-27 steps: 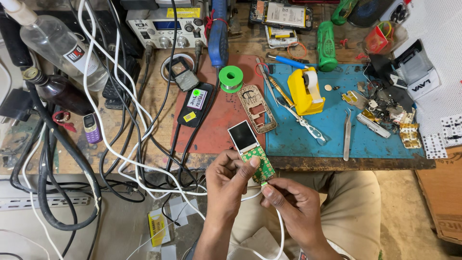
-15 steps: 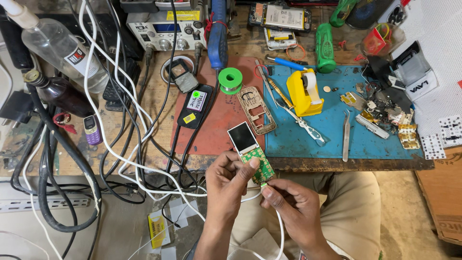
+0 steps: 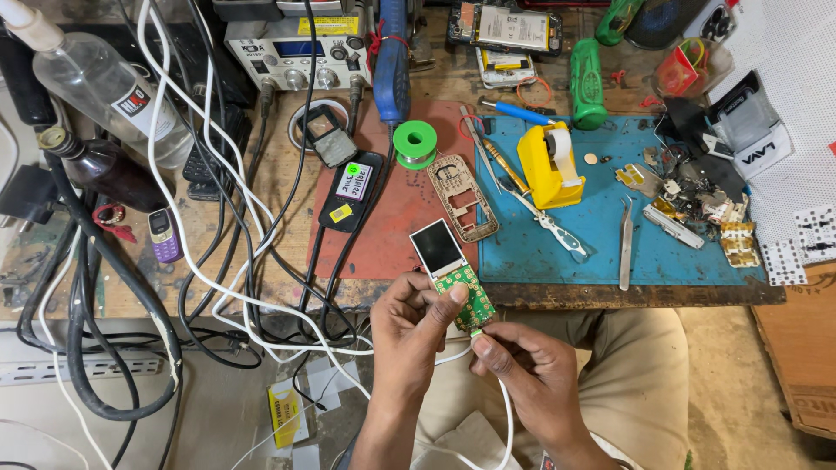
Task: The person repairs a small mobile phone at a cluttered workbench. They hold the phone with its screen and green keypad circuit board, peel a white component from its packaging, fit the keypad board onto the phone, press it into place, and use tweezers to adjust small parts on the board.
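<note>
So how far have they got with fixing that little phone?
Done: the phone is opened up, and its bare frame lies on the bench. In hand: the left hand holds the green circuit board with its small screen, while the right hand brings a white cable to its bottom edge. Left: nothing is reassembled.

Single head cam, looks steeply down, close over workbench (image 3: pixel 261 187) edge & lap.

Bright, even daylight is falling from above, leaving only soft shadows under the worktop (image 3: pixel 610 294) edge and the hands (image 3: pixel 418 326). A pale glare is showing on the small screen (image 3: pixel 436 246). Focus is staying sharp throughout, with slight wide-angle bending at the edges
</note>
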Motion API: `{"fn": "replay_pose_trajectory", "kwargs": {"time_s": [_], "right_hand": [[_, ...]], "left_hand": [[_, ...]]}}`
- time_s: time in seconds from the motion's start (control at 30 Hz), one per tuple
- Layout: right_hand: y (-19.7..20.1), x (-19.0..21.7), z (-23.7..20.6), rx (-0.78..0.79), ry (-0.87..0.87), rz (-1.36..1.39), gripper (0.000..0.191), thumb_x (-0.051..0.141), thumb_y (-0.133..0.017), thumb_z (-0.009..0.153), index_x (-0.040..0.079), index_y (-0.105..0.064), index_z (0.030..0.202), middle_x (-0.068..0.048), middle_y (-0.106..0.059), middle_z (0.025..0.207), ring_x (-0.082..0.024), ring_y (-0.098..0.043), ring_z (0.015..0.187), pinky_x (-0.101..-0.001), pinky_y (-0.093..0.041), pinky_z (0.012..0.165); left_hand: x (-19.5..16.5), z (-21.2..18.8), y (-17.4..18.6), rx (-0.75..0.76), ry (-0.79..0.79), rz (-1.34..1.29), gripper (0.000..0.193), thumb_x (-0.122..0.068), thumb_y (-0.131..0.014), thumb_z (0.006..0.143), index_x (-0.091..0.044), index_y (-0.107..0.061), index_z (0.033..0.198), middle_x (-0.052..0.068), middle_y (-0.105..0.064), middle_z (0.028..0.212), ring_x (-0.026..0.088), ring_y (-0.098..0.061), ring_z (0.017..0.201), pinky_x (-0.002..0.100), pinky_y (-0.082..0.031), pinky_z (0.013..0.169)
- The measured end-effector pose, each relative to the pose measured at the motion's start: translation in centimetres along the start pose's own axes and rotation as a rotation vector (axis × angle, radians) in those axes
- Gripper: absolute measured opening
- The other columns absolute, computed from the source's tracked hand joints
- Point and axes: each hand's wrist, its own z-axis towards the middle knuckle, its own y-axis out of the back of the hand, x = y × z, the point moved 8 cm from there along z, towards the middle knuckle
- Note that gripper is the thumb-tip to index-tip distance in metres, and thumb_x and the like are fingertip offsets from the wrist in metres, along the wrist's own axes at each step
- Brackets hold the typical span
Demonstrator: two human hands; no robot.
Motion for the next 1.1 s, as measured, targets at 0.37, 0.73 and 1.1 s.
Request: {"fn": "replay_pose_trajectory", "kwargs": {"time_s": [0.37,0.73,1.1], "right_hand": [[0.9,0.2,0.4,0.003,0.0,-0.013,0.025,0.012,-0.075,0.09,-0.007,-0.076,0.106,-0.008,-0.076,0.079,-0.01,-0.069,0.071,-0.0248,-0.056,0.065],[-0.2,1.3,0.5,0.064,0.011,-0.049,0.025,0.015,-0.073,0.092,-0.005,-0.077,0.107,-0.007,-0.075,0.077,-0.01,-0.069,0.069,-0.0259,-0.057,0.065],[-1.9,-0.4,-1.3,0.171,-0.112,0.091,0.022,0.012,-0.074,0.092,-0.007,-0.074,0.103,-0.007,-0.072,0.075,-0.011,-0.067,0.069,-0.0269,-0.054,0.062]], "left_hand": [[0.1,0.1,-0.7,-0.014,0.004,0.022,0.021,-0.016,-0.08,0.089,-0.001,-0.066,0.092,0.0,-0.066,0.069,0.0,-0.044,0.05,0.02,-0.03,0.042],[-1.0,0.0,0.2,-0.071,-0.042,0.05,0.02,-0.012,-0.081,0.087,0.001,-0.067,0.093,0.0,-0.067,0.07,0.0,-0.043,0.051,0.02,-0.028,0.043],[-4.7,0.2,7.8,-0.299,-0.264,-0.076,0.016,-0.007,-0.077,0.092,0.0,-0.064,0.1,-0.003,-0.059,0.065,0.0,-0.037,0.045,0.019,-0.023,0.04]]}}
